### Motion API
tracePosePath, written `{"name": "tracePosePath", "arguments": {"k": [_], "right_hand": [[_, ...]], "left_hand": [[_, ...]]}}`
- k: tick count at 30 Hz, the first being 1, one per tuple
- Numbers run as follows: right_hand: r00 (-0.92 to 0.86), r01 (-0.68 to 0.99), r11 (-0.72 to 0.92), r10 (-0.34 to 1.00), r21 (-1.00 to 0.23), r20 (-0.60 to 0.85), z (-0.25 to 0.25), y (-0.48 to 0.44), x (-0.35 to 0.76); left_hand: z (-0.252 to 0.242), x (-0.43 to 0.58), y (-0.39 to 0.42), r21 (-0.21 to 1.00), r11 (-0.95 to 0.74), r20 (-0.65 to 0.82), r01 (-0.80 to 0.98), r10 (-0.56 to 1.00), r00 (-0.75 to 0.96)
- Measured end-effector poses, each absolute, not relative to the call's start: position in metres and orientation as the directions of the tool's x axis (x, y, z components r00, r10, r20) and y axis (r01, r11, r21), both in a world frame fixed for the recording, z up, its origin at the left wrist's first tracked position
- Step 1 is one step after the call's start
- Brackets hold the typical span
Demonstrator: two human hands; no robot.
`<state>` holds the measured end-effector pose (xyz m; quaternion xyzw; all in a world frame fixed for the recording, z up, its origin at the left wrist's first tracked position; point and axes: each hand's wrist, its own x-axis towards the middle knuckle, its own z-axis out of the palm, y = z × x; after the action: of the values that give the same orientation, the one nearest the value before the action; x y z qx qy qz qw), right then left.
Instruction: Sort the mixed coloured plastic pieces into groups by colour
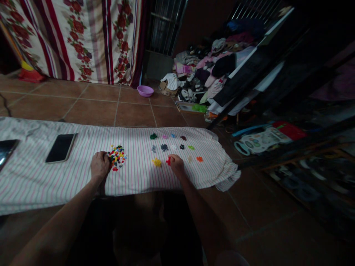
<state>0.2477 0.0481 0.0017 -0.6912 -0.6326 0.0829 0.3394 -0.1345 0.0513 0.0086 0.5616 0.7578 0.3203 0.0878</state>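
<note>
A mixed heap of tiny coloured pieces (118,157), perhaps beads or bricks, lies on the striped cloth. My left hand (100,165) rests against the heap's left edge, its fingers curled; whatever they hold is hidden. Further right, my right hand (176,164) is closed in a pinch at a small red pile (168,160), and its fingertips cover part of it. Beside that pile are a yellow pile (156,162), a cream pile (189,159) and an orange pile (199,159). Behind these, single-colour piles stand in rows, among them dark green (153,136), dark grey (164,147) and lime (191,147).
A phone (61,148) lies left of the heap, and a second dark device (7,150) is at the cloth's left end. Beyond the table, a purple basin (145,91) sits on the tiled floor. Clothes (205,70) are piled behind, with a rack at right.
</note>
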Motion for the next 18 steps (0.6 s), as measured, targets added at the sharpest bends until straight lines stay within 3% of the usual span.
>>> {"name": "tracePosePath", "arguments": {"k": [8,18], "right_hand": [[0.152,0.798,0.043,0.951,-0.602,0.268,0.0043,0.0463,0.2518],[0.139,0.833,0.047,0.947,-0.552,0.289,0.0099,0.0468,0.2486]], "left_hand": [[0.0106,-0.1341,0.0511,0.58,0.173,0.215,0.796,0.91,-0.355],[0.0105,-0.1339,0.0508,0.595,0.169,0.212,0.786,0.91,-0.355]]}}
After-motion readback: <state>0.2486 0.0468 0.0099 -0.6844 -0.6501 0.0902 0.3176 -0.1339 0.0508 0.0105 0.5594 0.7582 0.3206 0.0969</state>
